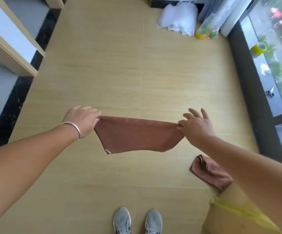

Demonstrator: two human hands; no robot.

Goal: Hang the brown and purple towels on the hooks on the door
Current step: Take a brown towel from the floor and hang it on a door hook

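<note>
A brown towel (136,135) hangs stretched out in the air above the floor (103,65), held by its two top corners. The left hand (83,119) pinches the left corner between curled fingers and thumb; a silver bracelet (72,128) sits on that wrist. The right hand (196,126) pinches the right corner between thumb and forefinger, with its other fingers spread loosely upward. The towel's top edge sags a little between the hands, and a small pale tag (107,151) shows at its lower left corner; nothing on it can be read.

A second brown towel (211,171) lies crumpled on a cardboard box (229,217) at the lower right, partly hidden behind the right forearm. Yellow tape (235,209) runs across the box; no writing on it is legible.

Two grey sneakers (137,221) stand on the floor below the hanging towel. At the far side, a white plastic bag (179,17) lies on the floor beside a clear tube-like package (207,29) with blurred yellow and green print. A roll of yellow tape (259,48) and a pair of scissors (270,92) rest on the window sill (275,98) on the right. Pale shelves (10,48) stand at the left.
</note>
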